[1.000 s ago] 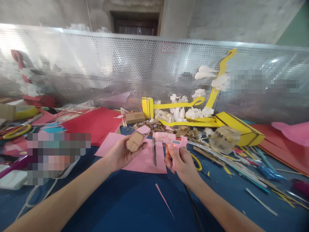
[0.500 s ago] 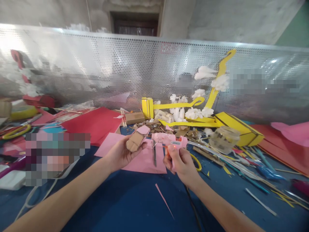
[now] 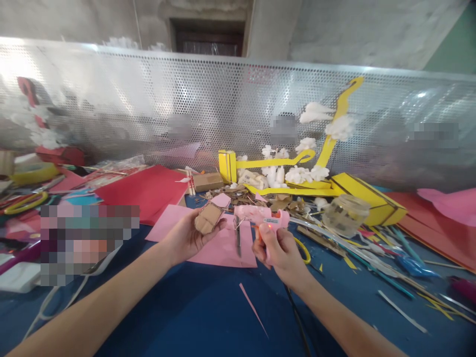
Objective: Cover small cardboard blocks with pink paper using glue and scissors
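Observation:
My left hand (image 3: pixel 186 238) is closed around a small brown cardboard piece (image 3: pixel 208 219), with a bit of pink paper (image 3: pixel 222 200) at its upper edge. In my right hand (image 3: pixel 280 253) is a pink hot glue gun (image 3: pixel 256 214), its nozzle pointing left at the cardboard and a short gap between them. A red light glows by my right thumb. Beneath both hands lies a pink paper sheet (image 3: pixel 219 255). Scissors (image 3: pixel 238 238) with a yellow handle lie partly under the glue gun, their dark blades over the sheet.
Yellow paper-covered shapes (image 3: pixel 368 198) with white cotton tufts (image 3: pixel 297 173) stand at the back, before a perforated metal screen (image 3: pixel 208 99). Cardboard scraps and a clear jar (image 3: pixel 345 215) lie before them. Red paper (image 3: pixel 145 191) is at left. Sticks and strips litter the right side. A black cord (image 3: pixel 295 317) runs below.

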{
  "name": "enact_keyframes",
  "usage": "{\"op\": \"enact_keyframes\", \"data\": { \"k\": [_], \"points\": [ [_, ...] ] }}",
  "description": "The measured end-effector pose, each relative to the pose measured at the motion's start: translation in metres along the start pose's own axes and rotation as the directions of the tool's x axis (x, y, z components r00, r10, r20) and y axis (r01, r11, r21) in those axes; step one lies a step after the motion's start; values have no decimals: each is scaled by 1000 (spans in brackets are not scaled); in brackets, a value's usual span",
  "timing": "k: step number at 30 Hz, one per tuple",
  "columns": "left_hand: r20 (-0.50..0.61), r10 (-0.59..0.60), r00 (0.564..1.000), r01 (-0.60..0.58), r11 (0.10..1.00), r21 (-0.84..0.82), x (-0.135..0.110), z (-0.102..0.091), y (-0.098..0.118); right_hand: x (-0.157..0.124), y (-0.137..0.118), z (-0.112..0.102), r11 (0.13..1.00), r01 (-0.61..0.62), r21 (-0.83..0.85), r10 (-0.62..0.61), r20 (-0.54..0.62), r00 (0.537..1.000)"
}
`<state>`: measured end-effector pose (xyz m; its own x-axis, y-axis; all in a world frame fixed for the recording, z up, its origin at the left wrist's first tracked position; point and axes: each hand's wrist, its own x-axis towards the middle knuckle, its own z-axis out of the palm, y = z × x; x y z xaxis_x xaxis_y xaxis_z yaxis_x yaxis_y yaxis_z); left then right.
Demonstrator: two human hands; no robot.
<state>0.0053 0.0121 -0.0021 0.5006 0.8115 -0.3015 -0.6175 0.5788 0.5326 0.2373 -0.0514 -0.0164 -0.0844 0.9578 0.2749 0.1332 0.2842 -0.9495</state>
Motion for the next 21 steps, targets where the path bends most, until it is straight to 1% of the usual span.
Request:
{"op": "enact_keyframes", "data": {
  "k": [2,5,8,13,16,21],
  "points": [
    [0,4,1000,-4,1000,6,0,0,0,0,0,1,1000,-10,12,10,-3,1000],
    [-43,43,998,-42,999,24,0,1,0,1,-1,1,1000,-23,15,23,-28,999],
    [-69,70,995,-68,997,35,-2,5,-1,2,-2,1,999,-2,45,4,-49,999],
    [-41,115,993,-112,992,58,-5,9,-2,2,-2,-1,995,39,96,-34,-52,998],
    [-34,110,993,-106,990,91,-4,7,-3,2,0,-2,997,36,75,-33,-40,999],
    [-31,128,991,-126,990,59,-1,3,-3,1,3,-2,999,42,31,-41,-23,999]
  ]
}}
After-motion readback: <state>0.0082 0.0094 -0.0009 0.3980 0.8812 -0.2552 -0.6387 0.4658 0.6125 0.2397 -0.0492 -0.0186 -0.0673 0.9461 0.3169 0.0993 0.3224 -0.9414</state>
